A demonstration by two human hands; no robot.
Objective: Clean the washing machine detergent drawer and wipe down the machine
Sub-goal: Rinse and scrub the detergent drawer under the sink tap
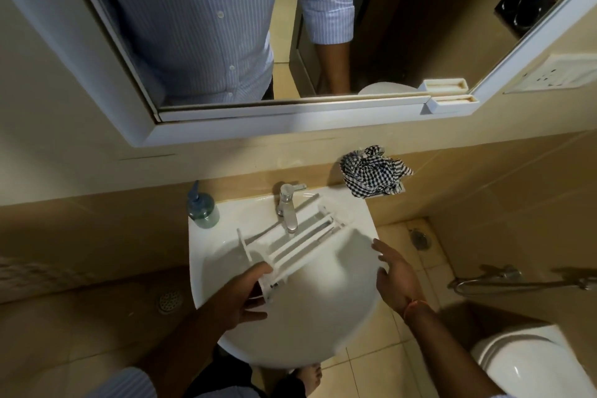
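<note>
The white plastic detergent drawer (300, 241) lies slantwise across the white sink basin (310, 326), under the chrome tap (287, 207). My left hand (240, 296) grips its near end, fingers curled round the front panel. Over the basin's right rim hovers my right hand (392, 278), fingers spread and straight, holding nothing and not touching the drawer. A crumpled black-and-white checked cloth (374, 174) sits on a small ledge behind the sink at the right.
A green soap pump bottle (202, 207) stands on the sink's back left corner. A white-framed mirror (226, 42) hangs above. A toilet (536, 368) is at lower right, a hand sprayer hose (517, 279) on the right wall, and a floor drain (169, 300) at left.
</note>
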